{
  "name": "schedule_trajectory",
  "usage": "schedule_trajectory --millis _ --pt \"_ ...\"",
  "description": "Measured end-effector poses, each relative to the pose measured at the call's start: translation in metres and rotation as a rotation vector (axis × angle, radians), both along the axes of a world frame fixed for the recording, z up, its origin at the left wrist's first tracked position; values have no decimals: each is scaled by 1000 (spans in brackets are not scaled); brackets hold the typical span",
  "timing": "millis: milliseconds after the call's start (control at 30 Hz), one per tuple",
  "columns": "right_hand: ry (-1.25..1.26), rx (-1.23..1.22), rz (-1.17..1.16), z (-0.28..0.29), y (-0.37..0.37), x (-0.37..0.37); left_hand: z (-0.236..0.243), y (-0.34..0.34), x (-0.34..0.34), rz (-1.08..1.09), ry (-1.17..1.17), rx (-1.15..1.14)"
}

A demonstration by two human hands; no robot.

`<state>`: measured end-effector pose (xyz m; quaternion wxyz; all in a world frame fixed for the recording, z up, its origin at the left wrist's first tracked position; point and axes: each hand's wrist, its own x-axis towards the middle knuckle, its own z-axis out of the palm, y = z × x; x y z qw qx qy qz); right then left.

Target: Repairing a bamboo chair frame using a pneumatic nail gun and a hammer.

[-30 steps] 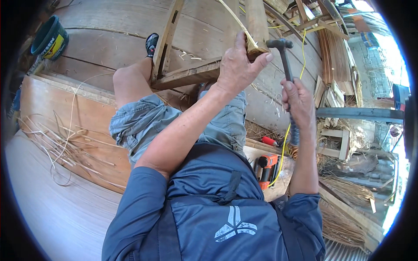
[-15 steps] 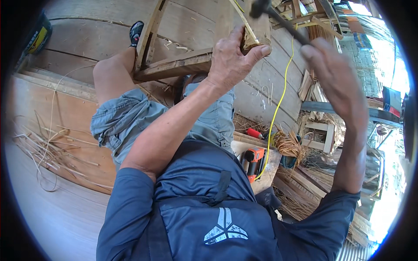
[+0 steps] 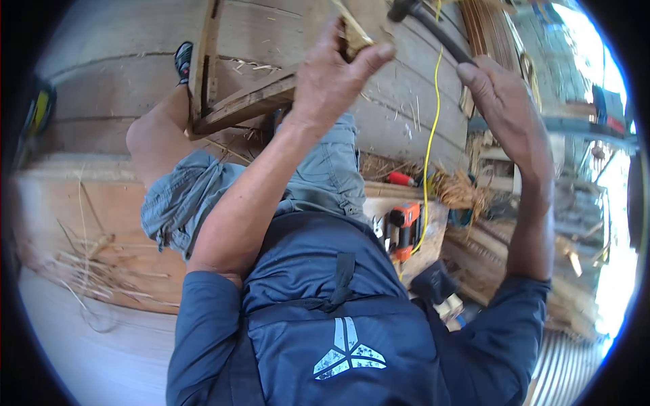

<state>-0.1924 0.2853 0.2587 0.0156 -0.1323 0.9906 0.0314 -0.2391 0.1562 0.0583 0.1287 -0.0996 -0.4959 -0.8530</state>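
Observation:
My right hand (image 3: 506, 111) is closed round the dark handle of a hammer (image 3: 433, 28). Its head hangs at the top, a short way right of the wood in my other hand. My left hand (image 3: 328, 84) grips the end of a wooden frame (image 3: 250, 105), thumb stretched along the near side and fingers partly hidden behind the wood. A thin pale strip (image 3: 351, 19) runs along that end, close to my fingers. The frame stands between my legs, its upper part cut off by the picture's edge.
An orange and black power tool (image 3: 405, 230) lies on a board right of my waist, near a red-capped object (image 3: 401, 178). A yellow hose (image 3: 433, 122) trails across the plank floor. Bundled fibre strips (image 3: 460, 189) lie at right, loose ones (image 3: 101, 264) at left.
The hammer and my right hand have come slightly lower and left, and the hammer is less blurred. My view has shifted, so the frame and left hand appear further left and higher.

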Motion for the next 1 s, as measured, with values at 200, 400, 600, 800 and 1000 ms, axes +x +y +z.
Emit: schedule_trajectory --millis 200,400,600,800,1000 --pt "-137 -637 -995 -150 94 79 16 -23 8 -38 16 -203" --pt "-296 -435 -1157 -311 97 227 2 -37 12 -270 -80 -436" --pt "-48 -541 -829 -362 102 307 -6 -46 3 -341 -219 -414" --pt "-350 -118 -1334 -337 122 286 -3 -46 2 -324 -251 -413" --pt "-362 -185 -1206 -344 120 296 8 -48 8 -426 -341 -283"
